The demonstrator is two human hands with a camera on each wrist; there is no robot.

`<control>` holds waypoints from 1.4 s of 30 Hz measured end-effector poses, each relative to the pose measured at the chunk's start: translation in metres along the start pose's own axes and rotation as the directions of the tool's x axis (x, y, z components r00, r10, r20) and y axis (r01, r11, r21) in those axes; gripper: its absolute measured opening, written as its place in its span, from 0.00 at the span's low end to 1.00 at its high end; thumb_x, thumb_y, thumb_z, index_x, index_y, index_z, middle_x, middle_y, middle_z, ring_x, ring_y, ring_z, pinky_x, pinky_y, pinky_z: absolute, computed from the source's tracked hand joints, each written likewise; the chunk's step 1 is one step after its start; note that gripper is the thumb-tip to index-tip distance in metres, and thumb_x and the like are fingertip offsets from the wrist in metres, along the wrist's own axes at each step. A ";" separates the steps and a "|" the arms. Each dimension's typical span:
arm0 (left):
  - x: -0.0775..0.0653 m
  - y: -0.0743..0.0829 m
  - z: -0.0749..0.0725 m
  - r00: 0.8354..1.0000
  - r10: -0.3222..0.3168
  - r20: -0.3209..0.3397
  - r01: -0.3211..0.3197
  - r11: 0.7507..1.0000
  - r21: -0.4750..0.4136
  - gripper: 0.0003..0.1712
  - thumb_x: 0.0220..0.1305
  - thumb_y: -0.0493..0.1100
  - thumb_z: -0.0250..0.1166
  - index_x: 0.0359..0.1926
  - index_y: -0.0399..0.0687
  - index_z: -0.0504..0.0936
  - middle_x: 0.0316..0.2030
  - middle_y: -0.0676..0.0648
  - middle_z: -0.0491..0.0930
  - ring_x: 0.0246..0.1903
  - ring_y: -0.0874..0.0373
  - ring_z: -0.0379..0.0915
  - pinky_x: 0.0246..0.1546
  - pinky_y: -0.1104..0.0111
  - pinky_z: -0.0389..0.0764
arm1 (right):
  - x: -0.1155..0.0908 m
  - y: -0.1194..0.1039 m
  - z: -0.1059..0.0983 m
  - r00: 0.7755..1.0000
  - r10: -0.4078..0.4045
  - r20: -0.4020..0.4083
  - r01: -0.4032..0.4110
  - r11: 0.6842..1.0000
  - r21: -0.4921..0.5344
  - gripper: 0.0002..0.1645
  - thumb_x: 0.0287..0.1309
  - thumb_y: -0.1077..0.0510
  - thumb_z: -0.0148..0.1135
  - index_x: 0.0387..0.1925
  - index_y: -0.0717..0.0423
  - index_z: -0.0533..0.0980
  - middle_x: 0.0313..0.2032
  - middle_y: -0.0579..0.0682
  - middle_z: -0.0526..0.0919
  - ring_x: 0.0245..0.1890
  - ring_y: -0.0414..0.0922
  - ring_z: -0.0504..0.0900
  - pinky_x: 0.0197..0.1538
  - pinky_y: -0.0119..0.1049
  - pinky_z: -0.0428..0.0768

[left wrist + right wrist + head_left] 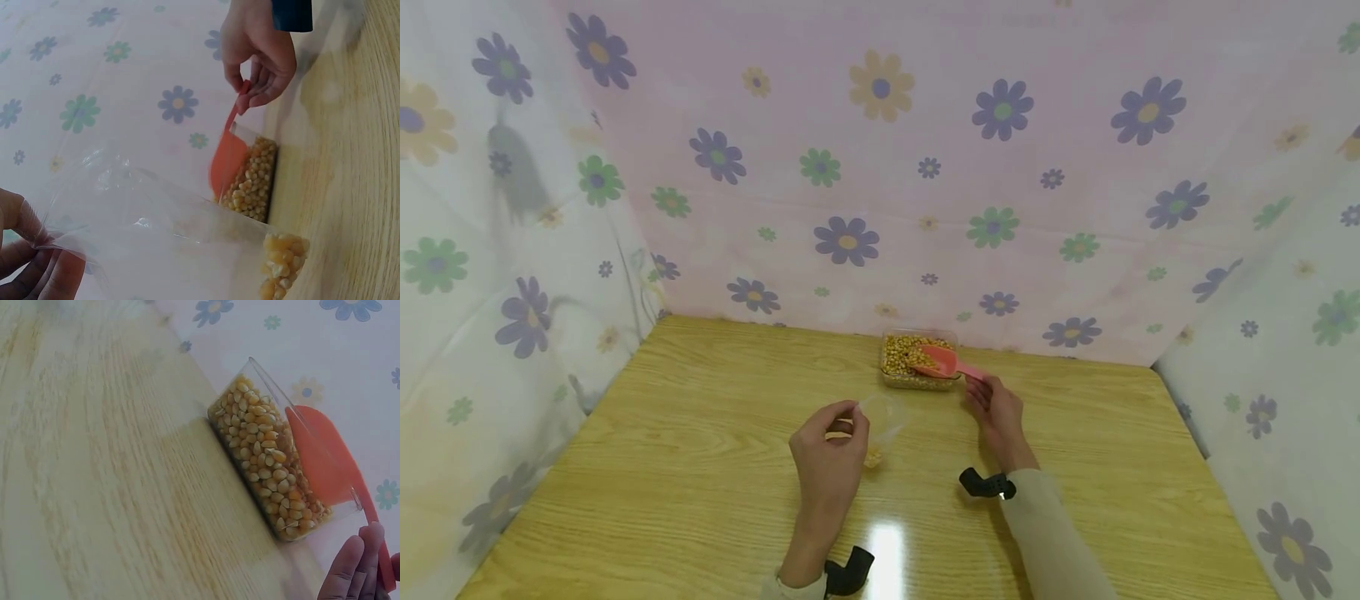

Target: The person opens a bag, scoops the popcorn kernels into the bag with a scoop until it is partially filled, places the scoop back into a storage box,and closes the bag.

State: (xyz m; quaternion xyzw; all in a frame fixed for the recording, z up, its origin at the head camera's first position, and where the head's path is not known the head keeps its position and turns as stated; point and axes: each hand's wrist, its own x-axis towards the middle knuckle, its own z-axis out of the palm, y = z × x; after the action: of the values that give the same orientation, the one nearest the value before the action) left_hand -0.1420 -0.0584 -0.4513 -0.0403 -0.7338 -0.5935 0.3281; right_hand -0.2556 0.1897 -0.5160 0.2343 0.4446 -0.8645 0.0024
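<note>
In the head view my right hand [997, 417] grips the handle of a red-pink scoop [943, 361]. The scoop's bowl lies among corn kernels [898, 354] in a clear rectangular container [917, 382]; the right wrist view shows the scoop [322, 456] through the container's wall. My left hand [831, 450] pinches the upper edge of a clear plastic bag [883, 417] in front of the container. Some kernels [282, 265] sit gathered at the bottom of the bag [150, 212], seen in the left wrist view.
The container stands near the back edge of a wood-grain table [700, 450]. Flower-patterned cloth [917, 167] hangs behind the table and along both sides. Each wrist wears a black device, one of them a wrist mount [987, 483] by the right sleeve.
</note>
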 end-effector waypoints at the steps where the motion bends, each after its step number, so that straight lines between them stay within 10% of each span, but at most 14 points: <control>1: 0.000 0.000 0.000 1.000 0.003 -0.001 -0.003 1.000 0.003 0.08 0.62 0.26 0.66 0.36 0.38 0.90 0.29 0.43 0.87 0.21 0.57 0.81 0.18 0.74 0.81 | 0.000 0.001 0.000 1.000 -0.002 0.008 0.002 1.000 0.015 0.14 0.78 0.57 0.48 0.47 0.61 0.78 0.30 0.47 0.89 0.33 0.38 0.86 0.48 0.30 0.85; 42: -0.002 -0.005 0.006 0.999 -0.049 -0.014 0.049 0.999 -0.002 0.07 0.60 0.26 0.67 0.34 0.37 0.89 0.27 0.44 0.86 0.20 0.58 0.81 0.17 0.75 0.80 | -0.057 -0.008 0.014 0.972 0.092 0.216 -0.164 0.924 0.345 0.20 0.79 0.56 0.46 0.37 0.56 0.83 0.31 0.50 0.89 0.27 0.38 0.83 0.43 0.31 0.85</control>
State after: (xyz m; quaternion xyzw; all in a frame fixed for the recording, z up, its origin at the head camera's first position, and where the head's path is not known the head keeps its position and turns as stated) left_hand -0.1450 -0.0532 -0.4569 -0.0184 -0.7318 -0.6023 0.3185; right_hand -0.2124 0.1717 -0.4796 0.1732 0.2596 -0.9482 0.0598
